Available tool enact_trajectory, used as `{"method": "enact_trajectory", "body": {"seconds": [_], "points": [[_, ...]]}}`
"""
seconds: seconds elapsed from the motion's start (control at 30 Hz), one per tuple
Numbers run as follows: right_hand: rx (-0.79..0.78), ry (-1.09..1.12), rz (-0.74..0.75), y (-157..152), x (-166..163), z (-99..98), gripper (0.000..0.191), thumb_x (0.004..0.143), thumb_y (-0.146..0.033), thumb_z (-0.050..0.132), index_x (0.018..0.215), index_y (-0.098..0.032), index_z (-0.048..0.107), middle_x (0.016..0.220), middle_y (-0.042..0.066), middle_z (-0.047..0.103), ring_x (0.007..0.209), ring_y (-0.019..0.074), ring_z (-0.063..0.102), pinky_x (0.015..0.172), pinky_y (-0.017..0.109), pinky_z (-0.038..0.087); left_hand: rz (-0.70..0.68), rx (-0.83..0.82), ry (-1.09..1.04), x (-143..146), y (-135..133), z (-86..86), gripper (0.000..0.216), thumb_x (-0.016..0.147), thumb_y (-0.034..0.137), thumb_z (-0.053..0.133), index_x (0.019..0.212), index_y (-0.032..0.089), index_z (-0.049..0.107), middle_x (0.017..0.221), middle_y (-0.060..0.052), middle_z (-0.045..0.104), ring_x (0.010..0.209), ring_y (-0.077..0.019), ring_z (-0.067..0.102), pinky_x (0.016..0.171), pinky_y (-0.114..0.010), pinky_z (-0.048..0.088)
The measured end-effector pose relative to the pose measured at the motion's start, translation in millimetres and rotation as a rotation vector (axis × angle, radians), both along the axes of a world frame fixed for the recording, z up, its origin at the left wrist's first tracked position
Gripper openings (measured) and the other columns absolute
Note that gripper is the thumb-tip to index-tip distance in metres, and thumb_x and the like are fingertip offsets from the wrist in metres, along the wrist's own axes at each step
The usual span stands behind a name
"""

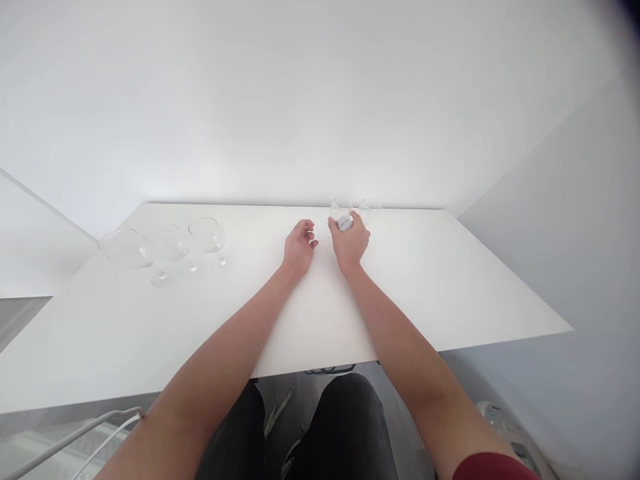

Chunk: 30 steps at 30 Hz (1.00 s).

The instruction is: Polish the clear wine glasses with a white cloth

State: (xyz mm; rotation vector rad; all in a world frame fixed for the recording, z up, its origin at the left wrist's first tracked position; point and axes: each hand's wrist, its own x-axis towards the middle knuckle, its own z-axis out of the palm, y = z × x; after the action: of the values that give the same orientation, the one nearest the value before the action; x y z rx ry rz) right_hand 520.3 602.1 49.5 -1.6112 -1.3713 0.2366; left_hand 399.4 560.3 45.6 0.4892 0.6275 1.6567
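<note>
Both of my arms reach out over a white table [450, 287]. My right hand [350, 241] is closed round the lower part of a clear glass [341, 212] that stands near the table's far edge. A second clear glass [369, 207] stands just to its right, apart from my fingers. My left hand [299, 248] rests on the table a little left of the right hand, its fingers loosely curled and apart, with nothing in it.
Three clear stemmed glasses [167, 247] stand in a row at the table's far left. White walls close the table in behind and on the right. White cables [75, 437] hang below the near left edge. My dark trousers show under the table.
</note>
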Motion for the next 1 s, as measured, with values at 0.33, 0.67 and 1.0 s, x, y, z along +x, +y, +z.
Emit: {"method": "enact_trajectory", "body": {"seconds": [0.33, 0.67, 1.0], "points": [[-0.034, -0.055, -0.027, -1.4, 1.0, 2.7, 0.058, 0.088, -0.054, 0.076, 0.134, -0.02, 0.066, 0.105, 0.011, 0.076, 0.095, 0.0337, 0.069, 0.087, 0.046, 0.054, -0.209, 0.046, -0.029, -3.0, -5.1, 4.1, 0.058, 0.095, 0.029, 0.068, 0.057, 0.02, 0.025, 0.06, 0.005, 0.02, 0.045, -0.0069, 0.027, 0.042, -0.025, 0.023], [-0.035, -0.033, -0.029, -0.4, 3.2, 2.6, 0.052, 0.085, -0.054, 0.077, 0.122, -0.024, 0.056, 0.086, 0.004, 0.069, 0.076, 0.0291, 0.065, 0.076, 0.041, 0.052, -0.367, -0.022, -0.06, -2.8, -8.8, 7.8, 0.062, 0.094, 0.026, 0.071, 0.058, 0.021, 0.021, 0.056, 0.005, 0.019, 0.041, -0.0059, 0.029, 0.037, -0.024, 0.023], [-0.044, -0.047, -0.07, -2.8, 5.8, 5.9, 0.049, 0.082, -0.052, 0.08, 0.103, -0.026, 0.044, 0.081, -0.002, 0.056, 0.072, 0.0257, 0.061, 0.075, 0.04, 0.049, -0.431, -0.023, -0.088, -2.0, -7.4, 6.3, 0.061, 0.095, 0.024, 0.069, 0.057, 0.021, 0.023, 0.055, 0.006, 0.022, 0.04, -0.0054, 0.03, 0.037, -0.022, 0.023]]}}
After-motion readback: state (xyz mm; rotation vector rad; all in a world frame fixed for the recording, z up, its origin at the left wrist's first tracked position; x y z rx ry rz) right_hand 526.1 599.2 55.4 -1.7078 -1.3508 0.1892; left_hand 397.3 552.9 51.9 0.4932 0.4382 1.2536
